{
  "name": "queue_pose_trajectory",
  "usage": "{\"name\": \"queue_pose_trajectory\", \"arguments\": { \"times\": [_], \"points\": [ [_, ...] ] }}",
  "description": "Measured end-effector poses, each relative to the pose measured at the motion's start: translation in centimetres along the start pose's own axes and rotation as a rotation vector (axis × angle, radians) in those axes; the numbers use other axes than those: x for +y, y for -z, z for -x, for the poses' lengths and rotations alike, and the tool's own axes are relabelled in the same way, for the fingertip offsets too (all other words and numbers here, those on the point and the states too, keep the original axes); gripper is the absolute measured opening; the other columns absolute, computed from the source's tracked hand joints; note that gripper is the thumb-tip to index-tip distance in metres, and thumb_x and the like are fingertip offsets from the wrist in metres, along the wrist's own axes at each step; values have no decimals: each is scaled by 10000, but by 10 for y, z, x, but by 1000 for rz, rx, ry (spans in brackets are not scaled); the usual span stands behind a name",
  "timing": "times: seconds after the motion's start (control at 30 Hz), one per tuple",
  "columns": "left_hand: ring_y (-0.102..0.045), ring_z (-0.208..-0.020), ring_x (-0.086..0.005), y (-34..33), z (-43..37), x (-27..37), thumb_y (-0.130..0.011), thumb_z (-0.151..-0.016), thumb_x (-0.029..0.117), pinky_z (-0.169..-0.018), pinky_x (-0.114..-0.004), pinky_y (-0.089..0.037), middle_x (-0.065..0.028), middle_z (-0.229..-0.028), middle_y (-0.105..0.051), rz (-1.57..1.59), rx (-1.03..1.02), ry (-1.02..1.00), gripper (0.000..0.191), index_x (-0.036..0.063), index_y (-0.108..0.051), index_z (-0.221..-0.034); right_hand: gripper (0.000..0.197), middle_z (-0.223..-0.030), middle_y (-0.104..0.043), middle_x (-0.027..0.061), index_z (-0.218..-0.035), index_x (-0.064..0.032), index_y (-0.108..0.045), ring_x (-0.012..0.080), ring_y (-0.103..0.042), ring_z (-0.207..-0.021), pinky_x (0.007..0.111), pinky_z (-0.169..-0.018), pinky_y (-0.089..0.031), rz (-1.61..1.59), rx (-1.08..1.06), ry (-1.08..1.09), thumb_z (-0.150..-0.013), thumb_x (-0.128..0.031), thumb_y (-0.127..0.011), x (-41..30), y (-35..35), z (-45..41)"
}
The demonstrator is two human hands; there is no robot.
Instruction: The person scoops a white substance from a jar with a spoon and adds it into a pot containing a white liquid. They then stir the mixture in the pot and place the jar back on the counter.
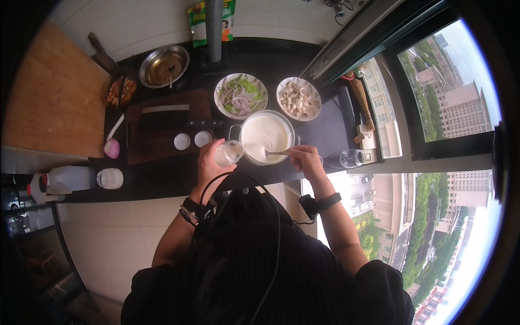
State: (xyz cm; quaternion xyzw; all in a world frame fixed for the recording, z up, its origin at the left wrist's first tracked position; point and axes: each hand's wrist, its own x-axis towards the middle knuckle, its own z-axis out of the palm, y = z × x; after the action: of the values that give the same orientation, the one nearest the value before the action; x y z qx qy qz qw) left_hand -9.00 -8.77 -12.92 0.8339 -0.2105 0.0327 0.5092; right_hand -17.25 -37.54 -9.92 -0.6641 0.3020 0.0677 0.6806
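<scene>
My left hand (207, 162) grips a clear jar (229, 153) with whitish contents, tilted with its mouth toward a clear two-handled pot (293, 132). White creamy liquid (266, 126) fills much of the pot. Between the fingers of my right hand (306, 159) is the handle of a spoon (276, 153), whose bowl lies at the liquid's near side. Two round white lids (181, 141) rest left of the jar, on or beside a dark brown cutting board (140, 136). A black-handled knife (203, 123) lies across that board.
Behind the pot stand a bowl of sliced onion and green vegetable (240, 96) and a bowl of cut mushrooms (299, 99). Farther left are a metal bowl (154, 57), a red onion piece (111, 149), a white-lidded jar (110, 178) and a plastic jug (71, 178). An empty clear jar (350, 158) lies right.
</scene>
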Motion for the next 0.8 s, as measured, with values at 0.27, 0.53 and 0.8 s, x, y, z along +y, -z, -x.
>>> {"name": "queue_pose_trajectory", "arguments": {
  "times": [0.27, 0.53, 0.8],
  "points": [
    [-607, -1076, -303, 1, 0, 2, -858, -544, 63, -924, -384, -506, -134, -1166, -624, 5, 5, 1, 727, 76, -593, -1221, 139, -608, -585, 30, -886, 11, -687, 97, -469, -426, 230, -396, -319, -212, -9, -55, -892, -121, -644, 3, 2, -3],
    [-608, -1074, -303, -1, 0, 1, -855, -545, 63, -924, -382, -506, -132, -1162, -624, 7, 9, 2, 724, 77, -594, -1221, 140, -606, -587, 44, -871, 23, -682, 103, -465, -417, 225, -391, -324, -234, -3, 27, -897, -106, -634, -15, 7, -4],
    [-615, -1054, -306, -1, 1, 1, -855, -539, 61, -915, -382, -509, -137, -1150, -627, 18, 20, -6, 720, 73, -601, -1213, 147, -584, -576, 42, -835, 32, -678, 94, -454, -403, 220, -382, -323, -187, 19, 79, -896, -94, -634, -43, 0, 7]
  ]
}}
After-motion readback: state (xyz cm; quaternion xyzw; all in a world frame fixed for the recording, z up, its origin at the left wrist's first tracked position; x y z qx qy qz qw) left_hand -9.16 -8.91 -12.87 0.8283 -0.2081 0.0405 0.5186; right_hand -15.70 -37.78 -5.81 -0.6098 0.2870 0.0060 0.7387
